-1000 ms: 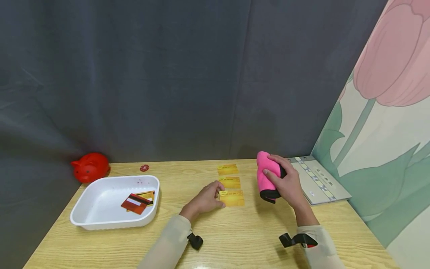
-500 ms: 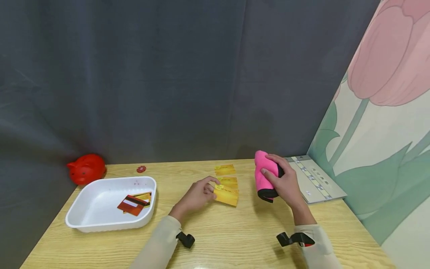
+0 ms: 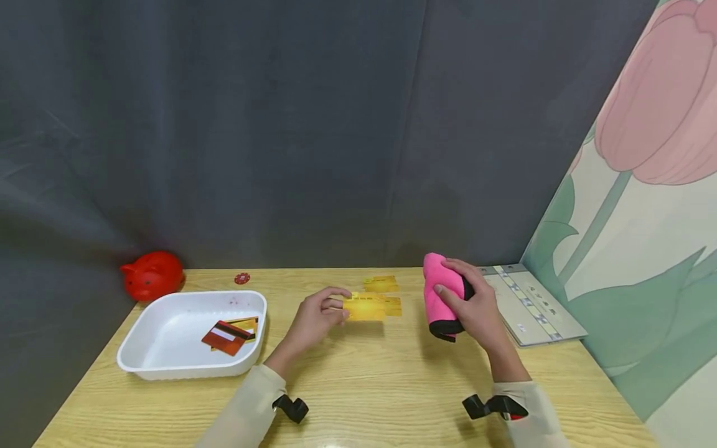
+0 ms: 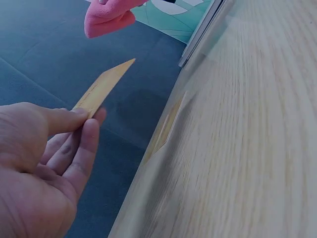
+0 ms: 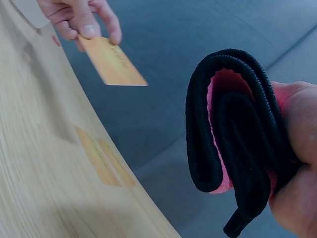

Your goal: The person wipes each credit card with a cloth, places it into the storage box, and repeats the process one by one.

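Observation:
Between thumb and fingers my left hand (image 3: 317, 317) pinches a yellow bank card (image 3: 364, 307) by its left edge. The left wrist view shows this card (image 4: 105, 88) lifted off the table and tilted. Two more yellow cards lie flat behind it: the nearer card (image 3: 394, 306) is partly covered by the held one, the farther card (image 3: 382, 284) sits near the back edge. My right hand (image 3: 476, 305) grips a folded pink cloth (image 3: 440, 292) with black edging, held above the table. Its folded layers (image 5: 228, 124) face the right wrist camera.
At the left stands a white tray (image 3: 162, 373) holding a red card (image 3: 225, 338) over a yellow one. A red piggy bank (image 3: 152, 277) and a red chip (image 3: 242, 278) are behind it. A grey binder (image 3: 534, 305) lies at the right by the wall.
My left hand has taken the nearest yellow card, raised it off the table and moved it leftward. The right hand with the cloth has stayed almost still.

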`<state>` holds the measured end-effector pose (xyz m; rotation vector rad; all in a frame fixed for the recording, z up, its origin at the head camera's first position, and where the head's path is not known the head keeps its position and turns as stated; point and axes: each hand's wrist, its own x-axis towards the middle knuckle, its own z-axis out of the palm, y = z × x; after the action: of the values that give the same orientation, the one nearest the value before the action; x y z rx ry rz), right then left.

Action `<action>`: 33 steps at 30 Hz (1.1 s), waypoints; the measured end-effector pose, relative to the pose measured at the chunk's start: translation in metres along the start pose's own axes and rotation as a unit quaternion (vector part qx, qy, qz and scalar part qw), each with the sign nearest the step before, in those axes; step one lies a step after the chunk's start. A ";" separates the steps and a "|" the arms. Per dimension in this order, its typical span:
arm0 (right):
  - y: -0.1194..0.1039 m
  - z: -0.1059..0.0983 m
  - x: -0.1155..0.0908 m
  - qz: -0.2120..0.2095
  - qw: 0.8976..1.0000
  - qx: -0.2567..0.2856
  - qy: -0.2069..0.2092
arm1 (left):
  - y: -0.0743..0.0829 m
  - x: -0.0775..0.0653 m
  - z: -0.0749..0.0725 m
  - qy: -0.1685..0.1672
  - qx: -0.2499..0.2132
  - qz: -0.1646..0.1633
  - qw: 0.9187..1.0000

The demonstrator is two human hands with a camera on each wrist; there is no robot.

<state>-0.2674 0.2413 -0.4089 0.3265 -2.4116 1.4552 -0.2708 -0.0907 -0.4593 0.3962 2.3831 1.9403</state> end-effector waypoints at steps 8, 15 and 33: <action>-0.006 0.023 0.008 -0.052 0.999 0.005 -0.012 | 0.006 0.001 -0.012 0.058 -0.022 0.003 0.998; -0.014 0.043 0.011 -0.072 0.997 0.022 -0.025 | 0.009 0.002 -0.018 0.067 -0.018 0.007 0.998; -0.022 0.069 0.001 -0.086 0.994 0.026 -0.064 | 0.008 0.002 -0.017 0.067 -0.034 0.005 0.997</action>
<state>-0.2707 0.1704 -0.4210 0.6419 -2.3781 1.4610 -0.2749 -0.1049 -0.4478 0.2837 2.3899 2.1093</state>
